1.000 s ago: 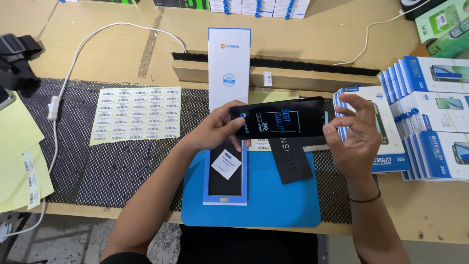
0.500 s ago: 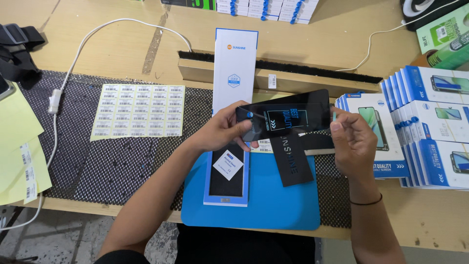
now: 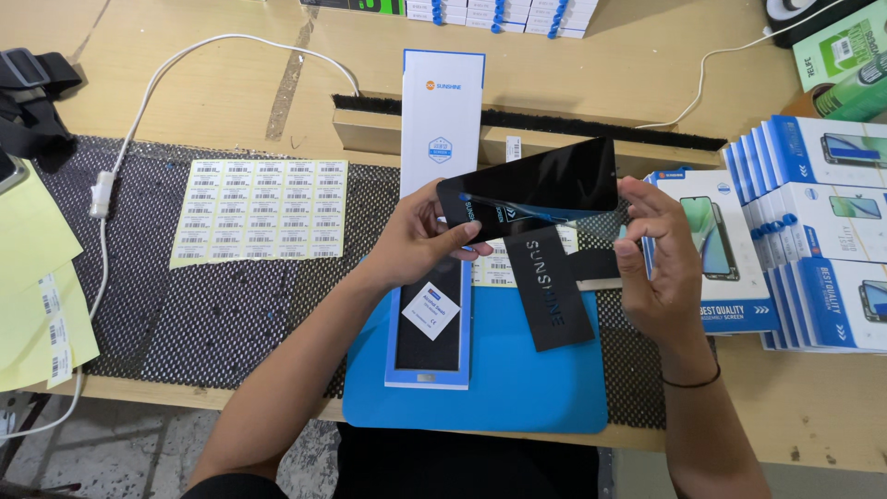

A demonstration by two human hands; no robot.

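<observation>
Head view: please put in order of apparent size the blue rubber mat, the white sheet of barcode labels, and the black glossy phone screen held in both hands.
1. Blue rubber mat, the largest, although partly covered.
2. White sheet of barcode labels and black glossy phone screen: these look alike in area, and the screen is held nearer to the camera, so I do not rank them.

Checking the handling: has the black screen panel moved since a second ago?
Yes. The black screen panel rose and tilted, right end up, nearer the wooden strip.

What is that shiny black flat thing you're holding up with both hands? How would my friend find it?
Look above the blue mat at the table's near edge, in front of the tall white box. The black screen panel is held off the table between the left hand and right hand. Unlike the matte black sleeve below, it is glossy and bare.
</observation>
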